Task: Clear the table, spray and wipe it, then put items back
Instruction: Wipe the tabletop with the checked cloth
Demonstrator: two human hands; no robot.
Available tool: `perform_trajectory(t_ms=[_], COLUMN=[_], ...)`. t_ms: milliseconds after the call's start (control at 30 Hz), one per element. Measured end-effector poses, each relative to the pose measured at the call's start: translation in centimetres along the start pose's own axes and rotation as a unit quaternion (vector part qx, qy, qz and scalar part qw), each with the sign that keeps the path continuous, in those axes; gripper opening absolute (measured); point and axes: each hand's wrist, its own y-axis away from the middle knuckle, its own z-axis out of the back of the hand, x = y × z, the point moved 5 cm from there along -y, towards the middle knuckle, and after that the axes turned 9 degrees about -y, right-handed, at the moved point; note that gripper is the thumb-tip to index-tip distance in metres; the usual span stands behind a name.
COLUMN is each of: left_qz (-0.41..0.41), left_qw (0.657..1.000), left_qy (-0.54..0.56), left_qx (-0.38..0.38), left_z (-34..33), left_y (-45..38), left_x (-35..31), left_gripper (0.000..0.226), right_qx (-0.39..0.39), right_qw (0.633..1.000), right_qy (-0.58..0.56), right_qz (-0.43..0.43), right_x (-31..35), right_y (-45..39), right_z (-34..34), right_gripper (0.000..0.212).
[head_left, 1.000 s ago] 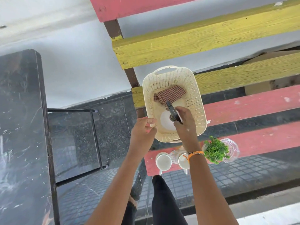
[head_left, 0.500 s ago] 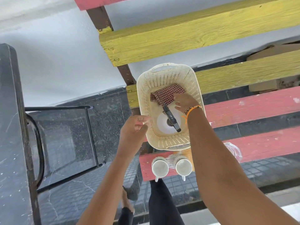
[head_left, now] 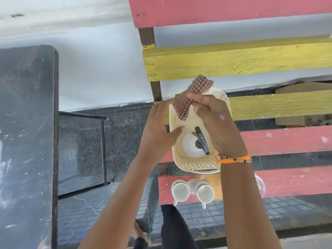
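Note:
A cream plastic basket (head_left: 196, 163) rests on a red and yellow slatted bench (head_left: 287, 141). Inside it stands a white spray bottle (head_left: 190, 145) with a dark trigger head. My right hand (head_left: 213, 121) pinches a red checked cloth (head_left: 190, 95) and holds it raised above the basket's far end. My left hand (head_left: 159, 128) hovers at the basket's left rim, fingers apart, holding nothing. Two white cups (head_left: 180, 192) sit on the near red slat, just below the basket.
The dark table top (head_left: 27, 141) fills the left side, with a black metal frame (head_left: 103, 150) beside it. A clear glass item (head_left: 260, 184) peeks out behind my right forearm. A white wall and tiled floor lie behind and below.
My right hand has closed on the checked cloth and lifted it out of the basket. My left hand has opened and risen beside the basket's rim.

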Motion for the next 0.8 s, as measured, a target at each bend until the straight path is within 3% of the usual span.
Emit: perform_trajectory(t_ms=[100, 200, 233, 333, 433, 533, 667, 800], left_qz=[-0.010, 0.038, 0.054, 0.129, 0.216, 0.258, 0.263, 0.243], left_qw=[0.998, 0.983, 0.981, 0.974, 0.907, 0.825, 0.718, 0.642], left_qy=[-0.038, -0.054, -0.043, 0.109, 0.329, 0.482, 0.629, 0.706], left_qx=[-0.054, -0.172, -0.183, -0.153, -0.146, -0.144, -0.144, -0.171], left_z=[3.2, 8.3, 9.9, 13.3, 16.9, 20.1, 23.9, 28.0], left_y=[1.2, 4.3, 5.5, 9.4, 16.0, 22.7, 31.1, 39.3], left_x=[-0.6, 1.1, 2.2, 6.0, 10.8, 16.6, 23.5, 29.7], left_gripper=[0.069, 0.020, 0.010, 0.017, 0.018, 0.016, 0.019, 0.020], right_qx=[0.087, 0.177, 0.195, 0.161, 0.140, 0.174, 0.209, 0.221], right_qw=[0.995, 0.983, 0.979, 0.983, 0.984, 0.980, 0.910, 0.872], right_qy=[-0.015, -0.011, -0.002, 0.032, 0.094, 0.054, -0.166, -0.179], right_qz=[0.042, 0.052, 0.053, 0.078, 0.056, -0.076, -0.318, -0.398], right_x=[2.8, 3.3, 3.2, 2.5, -0.3, -5.4, -11.6, -15.7], right_y=[3.6, 6.1, 6.8, 7.8, 10.1, 13.7, 21.1, 28.6], right_z=[-4.6, -9.6, -11.2, -14.3, -19.7, -26.0, -35.5, -44.9], right_gripper=[0.041, 0.045, 0.045, 0.033, 0.029, 0.025, 0.036, 0.041])
